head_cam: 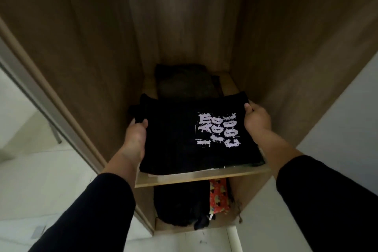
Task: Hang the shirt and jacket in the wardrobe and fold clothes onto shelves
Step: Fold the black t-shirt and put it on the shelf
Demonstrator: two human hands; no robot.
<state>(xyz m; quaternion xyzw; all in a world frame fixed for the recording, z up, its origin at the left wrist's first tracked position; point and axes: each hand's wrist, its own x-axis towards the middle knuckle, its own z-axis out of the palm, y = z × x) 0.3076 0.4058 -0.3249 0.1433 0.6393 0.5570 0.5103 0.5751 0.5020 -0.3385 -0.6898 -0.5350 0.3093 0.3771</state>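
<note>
— What is seen of the place, from the left?

— A pale floor is seen at the left, then the open wooden wardrobe, whose left wall, back panel and right wall are dimly lit. A light wooden shelf is fixed across it.

— And what is being handled?

— A folded black T-shirt, printed in pale letters "I AM TOO COOL", is laid on the front of that shelf. Its left edge is gripped by the left hand, the thumb set on top and the fingers hidden beneath the cloth. Its right far corner is pinched by the right hand. Both forearms are covered by black sleeves.

— What else is stored nearby?

— Behind the T-shirt, a dark folded garment is stacked deeper on the same shelf, partly covered by the T-shirt's far edge. Below the shelf, a black bundle is kept, with a red patterned cloth just beside it on the right.

— What cannot be made out?

— The dark garment's kind cannot be told in the shadow. The lower items are cut off by the shelf's front edge.
</note>
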